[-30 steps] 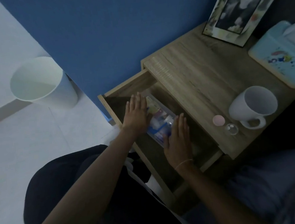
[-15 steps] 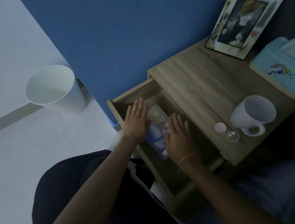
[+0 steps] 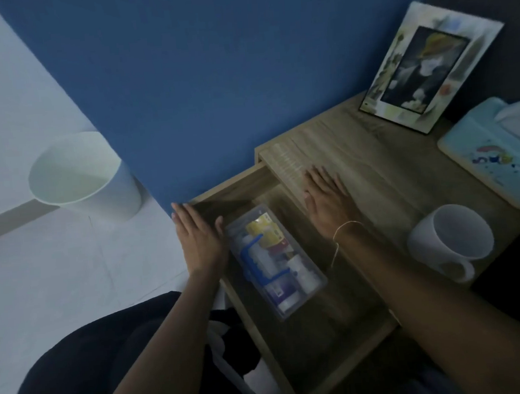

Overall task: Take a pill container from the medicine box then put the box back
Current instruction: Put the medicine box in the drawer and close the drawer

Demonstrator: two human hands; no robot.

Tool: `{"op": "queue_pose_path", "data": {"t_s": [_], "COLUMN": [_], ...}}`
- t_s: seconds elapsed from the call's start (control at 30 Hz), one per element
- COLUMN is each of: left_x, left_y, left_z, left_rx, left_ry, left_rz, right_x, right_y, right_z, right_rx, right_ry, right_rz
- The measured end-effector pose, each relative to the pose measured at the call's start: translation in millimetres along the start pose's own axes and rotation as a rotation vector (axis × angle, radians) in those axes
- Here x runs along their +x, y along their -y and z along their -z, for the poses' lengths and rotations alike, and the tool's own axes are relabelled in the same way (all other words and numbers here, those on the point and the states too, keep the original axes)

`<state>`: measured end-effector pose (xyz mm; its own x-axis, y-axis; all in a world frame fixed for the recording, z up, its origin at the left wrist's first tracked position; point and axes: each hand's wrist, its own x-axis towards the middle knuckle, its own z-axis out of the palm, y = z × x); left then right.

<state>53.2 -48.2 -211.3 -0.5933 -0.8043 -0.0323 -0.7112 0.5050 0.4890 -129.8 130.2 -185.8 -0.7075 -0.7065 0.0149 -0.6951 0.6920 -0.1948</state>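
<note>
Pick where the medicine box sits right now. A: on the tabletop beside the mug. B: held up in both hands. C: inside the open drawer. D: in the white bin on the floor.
C: the medicine box lies in the open drawer, with both hands off it.

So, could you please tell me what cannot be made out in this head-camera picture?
- Labels on the bottles inside the medicine box: too small and dim to read.
- The small pill container: not visible; the right hand and its forearm cover part of the nightstand.
- The open drawer: its near end is lost in shadow.
- The tissue box: cut off by the right edge.
</note>
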Motion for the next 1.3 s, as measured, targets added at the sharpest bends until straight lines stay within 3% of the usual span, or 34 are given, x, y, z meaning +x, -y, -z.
{"op": "queue_pose_path", "data": {"t_s": [0.33, 0.87, 1.0, 1.3], "left_x": [0, -9, 0, 1], "left_y": [-22, -82, -90, -111], "left_z": [-11, -34, -34, -37], "left_rx": [-0.331, -0.763, -0.788, -0.873], "left_ry": [-0.088, 0.005, 0.057, 0.18], "left_rz": [-0.001, 0.177, 0.29, 0.308], "right_x": [2, 0, 0, -1], "right_y": [-3, -2, -3, -1], "right_z": [-4, -4, -4, -4], "right_rx": [0.026, 0.115, 0.124, 0.155], "right_ry": [-0.042, -0.175, -0.142, -0.177], "right_rz": [-0.076, -0.06, -0.055, -0.061]}}
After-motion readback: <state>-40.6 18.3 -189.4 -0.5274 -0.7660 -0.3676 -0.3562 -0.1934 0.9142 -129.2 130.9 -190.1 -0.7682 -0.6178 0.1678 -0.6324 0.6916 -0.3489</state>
